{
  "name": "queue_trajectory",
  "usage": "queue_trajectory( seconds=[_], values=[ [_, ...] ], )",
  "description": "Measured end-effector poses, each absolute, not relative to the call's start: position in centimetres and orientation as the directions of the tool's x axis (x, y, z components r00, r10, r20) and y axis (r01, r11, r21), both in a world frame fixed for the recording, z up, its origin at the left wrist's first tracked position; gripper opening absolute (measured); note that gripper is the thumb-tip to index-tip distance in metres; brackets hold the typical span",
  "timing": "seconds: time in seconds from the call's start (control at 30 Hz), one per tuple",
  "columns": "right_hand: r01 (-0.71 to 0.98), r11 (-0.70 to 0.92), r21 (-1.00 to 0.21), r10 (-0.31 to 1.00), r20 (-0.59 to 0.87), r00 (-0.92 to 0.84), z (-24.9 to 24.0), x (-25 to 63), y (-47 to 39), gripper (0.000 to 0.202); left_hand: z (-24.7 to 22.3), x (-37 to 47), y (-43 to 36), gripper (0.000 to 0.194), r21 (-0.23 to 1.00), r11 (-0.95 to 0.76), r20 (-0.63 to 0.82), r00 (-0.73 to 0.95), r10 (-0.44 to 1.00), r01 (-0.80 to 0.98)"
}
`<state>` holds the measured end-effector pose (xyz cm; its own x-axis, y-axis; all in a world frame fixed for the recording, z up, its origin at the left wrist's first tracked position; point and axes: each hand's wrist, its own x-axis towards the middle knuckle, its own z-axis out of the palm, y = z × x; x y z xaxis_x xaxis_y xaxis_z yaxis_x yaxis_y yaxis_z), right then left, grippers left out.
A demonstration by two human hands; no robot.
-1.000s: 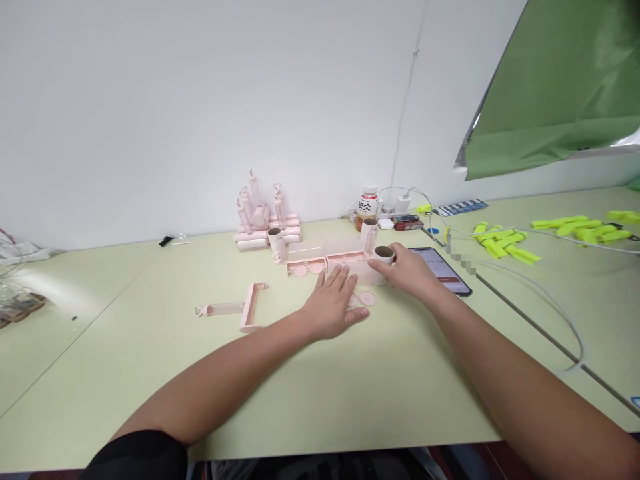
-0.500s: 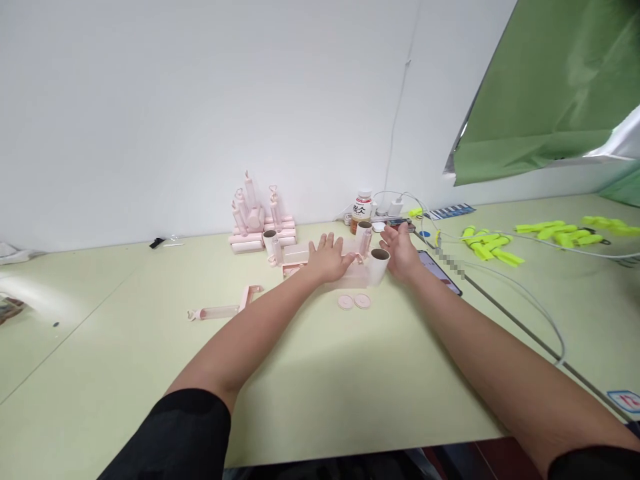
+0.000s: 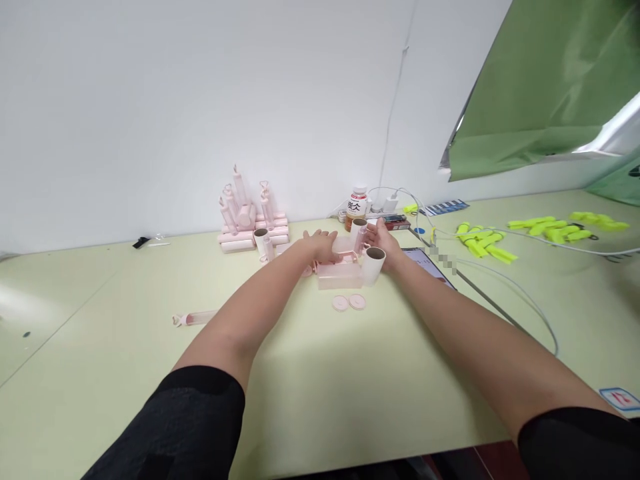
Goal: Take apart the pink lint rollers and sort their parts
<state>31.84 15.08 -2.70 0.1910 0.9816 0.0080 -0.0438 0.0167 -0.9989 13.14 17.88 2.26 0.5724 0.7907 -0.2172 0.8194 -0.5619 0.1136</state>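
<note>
My left hand lies palm down over a cluster of pink plastic parts, its fingers apart. Below it is a translucent pink case. My right hand has its fingers extended at the cluster's right side, behind a white roll with a brown core. Its fingertips are beside a second white roll and a small clear pink tube; contact is unclear. Two round pink caps rest on the table in front. Farther left stands another white roll.
Pink tubes and cylinders are stacked against the wall. A clear pink tube with a hook lies left, partly behind my forearm. A labelled bottle, a phone, white cables and yellow-green pieces are to the right.
My left hand has drawn slightly left, showing more of the translucent case. My right hand has moved in closer to the rolls and small tube. The whole view has shifted a little.
</note>
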Motion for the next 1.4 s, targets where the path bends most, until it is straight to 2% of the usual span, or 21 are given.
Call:
queue_trajectory(
  seconds=[0.13, 0.37, 0.57, 0.7, 1.03, 1.27, 1.4],
  values=[
    [-0.085, 0.018, -0.996, 0.991, 0.006, 0.131, -2.4, 31.5, 14.7, 0.067, 1.8, 12.9, 17.9, 0.092, 0.087, -0.606, -0.226, 0.609, 0.761, 0.790],
    [-0.111, -0.002, -0.994, 0.985, -0.021, 0.172, -2.6, 31.4, 14.2, 0.063, 1.2, 12.4, 18.7, 0.088, 0.069, -0.685, -0.199, 0.683, 0.703, 0.725],
    [-0.322, 0.009, -0.947, 0.980, -0.056, 0.193, -2.7, 31.3, 13.8, 0.045, 1.1, 12.2, 19.2, 0.088, 0.041, -0.730, -0.205, 0.721, 0.662, 0.683],
    [-0.367, 0.017, -0.930, 0.981, -0.056, 0.186, -2.7, 31.2, 13.7, 0.040, 1.5, 12.2, 18.5, 0.090, 0.059, -0.698, -0.194, 0.694, 0.694, 0.714],
    [-0.326, 0.021, -0.945, 0.977, -0.050, 0.208, -2.6, 31.1, 13.7, 0.039, 1.4, 12.5, 17.7, 0.083, 0.111, -0.634, -0.166, 0.643, 0.748, 0.766],
    [-0.246, 0.096, -0.965, 0.926, -0.003, 0.376, -2.4, 32.4, 13.5, 0.037, 4.9, 9.5, 17.8, 0.069, 0.163, -0.596, -0.112, 0.614, 0.781, 0.787],
    [-0.178, 0.203, -0.963, 0.875, 0.097, 0.474, -0.4, 33.7, 12.6, 0.038, 6.8, 7.2, 14.9, 0.060, 0.180, -0.631, -0.025, 0.645, 0.764, 0.755]
  ],
)
